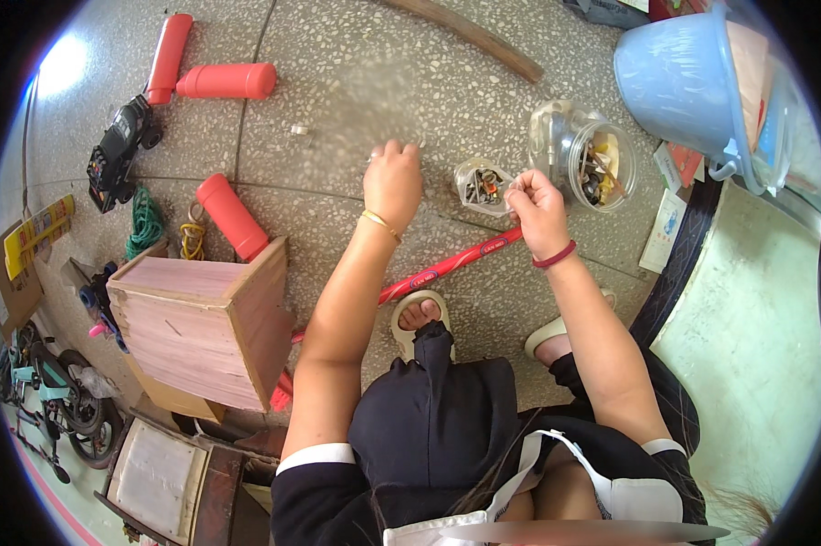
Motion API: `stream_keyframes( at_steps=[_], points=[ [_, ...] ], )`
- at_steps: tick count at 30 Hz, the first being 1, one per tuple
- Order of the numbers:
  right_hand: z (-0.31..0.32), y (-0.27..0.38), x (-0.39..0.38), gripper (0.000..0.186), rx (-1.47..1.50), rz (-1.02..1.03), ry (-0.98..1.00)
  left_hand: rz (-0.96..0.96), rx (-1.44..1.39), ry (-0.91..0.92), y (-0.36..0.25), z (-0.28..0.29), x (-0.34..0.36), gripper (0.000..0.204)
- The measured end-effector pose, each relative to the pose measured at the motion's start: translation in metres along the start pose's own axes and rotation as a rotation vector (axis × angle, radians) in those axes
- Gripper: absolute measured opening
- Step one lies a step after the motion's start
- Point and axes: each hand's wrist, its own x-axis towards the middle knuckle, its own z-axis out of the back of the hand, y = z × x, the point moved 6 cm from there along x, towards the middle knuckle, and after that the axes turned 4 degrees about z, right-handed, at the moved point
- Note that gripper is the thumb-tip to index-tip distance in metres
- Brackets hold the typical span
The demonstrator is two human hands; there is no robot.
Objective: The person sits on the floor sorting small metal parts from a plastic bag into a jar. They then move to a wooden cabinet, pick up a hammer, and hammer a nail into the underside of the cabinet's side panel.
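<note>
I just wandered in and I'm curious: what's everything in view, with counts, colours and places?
Cylinders: three, red, left
Toy truck: one, black, upper left
Cord bundles: two, green and yellow, left
Wooden box: one, pinkish, left
Bike: one, teal and black, lower left
Stick: one, brown, top
Pole: one, red, centre
Parts container: one, clear, centre right
Jar: one, clear, right of container
Bucket: one, blue, upper right
Pale panel: one, whitish green, right
Sandals: two, cream, lower centre
Edge clutter: uncountable, mixed, rim
Left hand: one, golden bracelet, centre
Right hand: one, red wristband, touching container
</note>
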Motion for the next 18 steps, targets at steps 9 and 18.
stream_keyframes(
  at_steps=[9, 18],
  points=[
    [0.005, -0.003, 0.003, 0.009, -0.035, -0.007, 0.0, -0.166, -0.454, -0.138, -0.063, 0.073, -0.028, 0.012],
    [0.0, 0.004, 0.002, 0.01, -0.035, -0.004, -0.01, -0.236, -0.573, -0.302, -0.084, 0.069, -0.024, 0.01]
  ],
)
